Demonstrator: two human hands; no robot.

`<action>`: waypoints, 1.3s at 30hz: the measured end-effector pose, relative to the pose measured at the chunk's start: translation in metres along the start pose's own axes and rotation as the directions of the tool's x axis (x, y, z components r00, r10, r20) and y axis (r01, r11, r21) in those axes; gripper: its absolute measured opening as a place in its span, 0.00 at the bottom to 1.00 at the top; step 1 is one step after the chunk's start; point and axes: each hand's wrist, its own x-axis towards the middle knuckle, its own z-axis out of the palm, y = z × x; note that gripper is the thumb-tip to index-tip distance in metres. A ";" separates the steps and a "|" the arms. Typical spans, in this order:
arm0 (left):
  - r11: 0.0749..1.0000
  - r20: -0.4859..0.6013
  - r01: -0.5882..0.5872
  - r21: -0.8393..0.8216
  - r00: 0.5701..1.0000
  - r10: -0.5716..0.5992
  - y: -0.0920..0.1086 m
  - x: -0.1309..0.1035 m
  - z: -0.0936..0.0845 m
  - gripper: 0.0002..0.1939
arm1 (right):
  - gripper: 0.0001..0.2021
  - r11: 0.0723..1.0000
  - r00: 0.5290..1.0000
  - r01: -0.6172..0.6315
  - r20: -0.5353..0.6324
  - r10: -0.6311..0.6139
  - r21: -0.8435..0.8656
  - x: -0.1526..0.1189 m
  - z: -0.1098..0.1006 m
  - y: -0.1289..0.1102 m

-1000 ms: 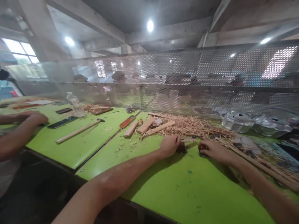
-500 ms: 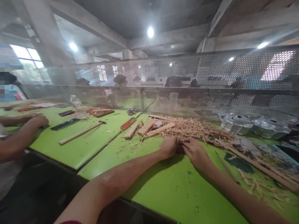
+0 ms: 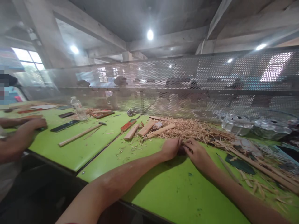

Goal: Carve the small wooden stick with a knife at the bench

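My left hand (image 3: 171,147) and my right hand (image 3: 196,151) meet on the green table (image 3: 158,183), fingers curled around a small dark object (image 3: 181,151) between them. Most of that object is hidden by the fingers, so I cannot tell what it is. Just beyond the hands lies a heap of wood shavings (image 3: 193,128). Several short wooden blocks (image 3: 146,127) lie to the left of the heap.
A hammer (image 3: 80,134) and dark flat strips (image 3: 63,126) lie on the left table, where another person's hands (image 3: 32,123) rest. A plastic bottle (image 3: 77,107) stands farther back. Long wooden sticks (image 3: 261,169) and a dark leaf-shaped piece (image 3: 240,162) lie at right. A perforated metal screen (image 3: 187,87) borders the far edge.
My right hand has moved left from a spot on the table to join my left hand at the dark object. The dark piece at right is uncovered.
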 end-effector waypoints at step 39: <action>0.991 0.116 0.085 0.102 0.988 -0.097 0.003 -0.003 0.000 0.23 | 0.15 1.000 1.000 0.002 -0.025 -0.002 0.027 -0.004 -0.008 0.018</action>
